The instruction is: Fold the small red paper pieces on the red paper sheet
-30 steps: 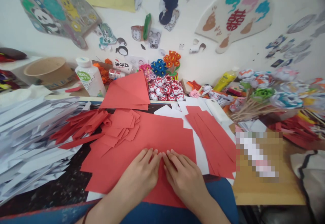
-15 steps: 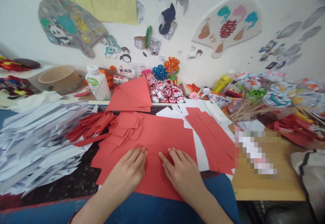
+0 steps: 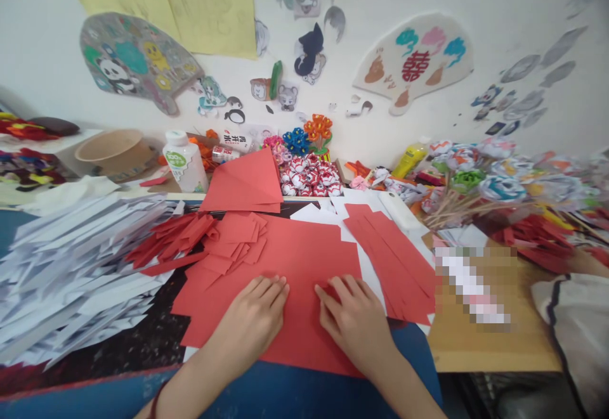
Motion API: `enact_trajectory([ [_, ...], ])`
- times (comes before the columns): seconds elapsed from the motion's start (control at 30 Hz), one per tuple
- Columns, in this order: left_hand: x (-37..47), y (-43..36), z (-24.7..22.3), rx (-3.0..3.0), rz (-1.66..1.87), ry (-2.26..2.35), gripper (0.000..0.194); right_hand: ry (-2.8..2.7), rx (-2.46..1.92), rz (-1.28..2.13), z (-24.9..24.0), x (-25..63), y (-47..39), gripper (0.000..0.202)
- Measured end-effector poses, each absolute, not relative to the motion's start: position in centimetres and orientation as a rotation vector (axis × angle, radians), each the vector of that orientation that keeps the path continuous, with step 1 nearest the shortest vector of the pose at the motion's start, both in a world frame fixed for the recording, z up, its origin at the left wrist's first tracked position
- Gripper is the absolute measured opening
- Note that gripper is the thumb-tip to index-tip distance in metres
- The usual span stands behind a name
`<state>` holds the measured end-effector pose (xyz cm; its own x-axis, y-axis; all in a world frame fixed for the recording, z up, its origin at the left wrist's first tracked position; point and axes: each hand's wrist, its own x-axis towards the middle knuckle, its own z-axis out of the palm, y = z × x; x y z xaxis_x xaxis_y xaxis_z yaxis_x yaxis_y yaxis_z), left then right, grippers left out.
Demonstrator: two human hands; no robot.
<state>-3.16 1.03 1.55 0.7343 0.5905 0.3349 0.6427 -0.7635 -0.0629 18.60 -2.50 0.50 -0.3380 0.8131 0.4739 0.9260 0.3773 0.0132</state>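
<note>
Large stacked red paper sheets (image 3: pixel 304 241) lie in front of me, with both hands low over them. My left hand (image 3: pixel 259 311) has its fingers bent and pressed together, its fingertips down at the paper. Across a small gap, my right hand (image 3: pixel 354 314) is curled, thumb and index finger pointing toward the left hand. Both appear closed on a small piece of red paper, whose outline blends into the red sheets beneath. Small cut red paper pieces (image 3: pixel 238 241) are piled just beyond my left hand. Long red paper strips (image 3: pixel 387 260) lie right of the sheets.
Folded white paper strips (image 3: pixel 80 267) heap up at left, beside folded red strips (image 3: pixel 174 238). Behind stand a white bottle (image 3: pixel 185 162), a red card stack (image 3: pixel 247 184) and red-white paper balls (image 3: pixel 311 175). Paper flowers (image 3: pixel 495 178) lie right; a person's sleeve (image 3: pixel 575 317) shows there.
Both hands have shifted slightly right over the sheets, with a little more space between them. The small red piece seen between them before no longer stands out. My view has tilted slightly upward.
</note>
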Motion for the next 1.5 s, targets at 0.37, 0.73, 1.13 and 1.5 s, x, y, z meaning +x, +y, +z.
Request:
enact_trajectory([
  [0.37,-1.5,2.8,1.9,-2.721,-0.236,-0.8,0.022,-1.931,-1.516,0.146,1.3,21.0,-2.1,0.026],
  [0.73,-0.2,6.9,4.9,-3.303,-1.498,-1.963,0.035,-1.508,-0.867,1.364,3.8,19.5,6.6,0.043],
  [1.13,-0.2,8.1,5.8,-3.468,-0.821,-1.583,0.025,-1.465,-1.105,1.187,2.3,19.2,6.5,0.033],
  [1.5,-0.4,9.0,3.9,-2.912,-0.59,-1.858,0.03,-1.694,-1.338,1.21,1.7,18.7,5.2,0.037],
])
